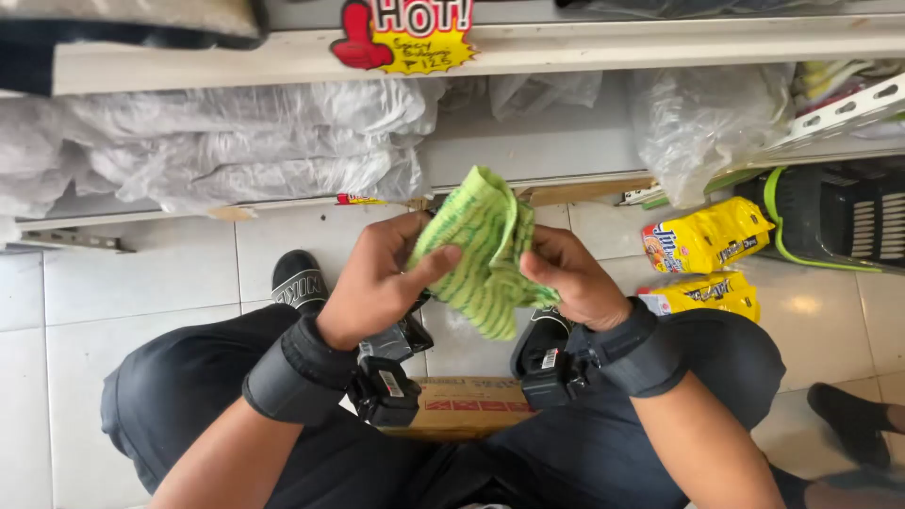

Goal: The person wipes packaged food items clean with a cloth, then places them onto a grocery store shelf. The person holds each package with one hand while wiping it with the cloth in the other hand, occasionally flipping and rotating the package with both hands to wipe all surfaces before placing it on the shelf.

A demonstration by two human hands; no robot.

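I hold a green and yellow striped cloth (481,245) bunched up between both hands, in front of a low shelf. My left hand (377,278) grips its left side, thumb pressed across the fabric. My right hand (570,278) pinches the right lower edge. Black wrist straps with small black devices sit on both wrists. I squat in black trousers, a black sandal on each foot on the white tiled floor.
A cardboard box (462,415) lies between my knees. Two yellow snack packets (702,236) lie on the floor at right, beside a black basket with green trim (830,217). Plastic-wrapped bundles (236,141) fill the shelf. Another person's dark-socked foot (848,410) is at lower right.
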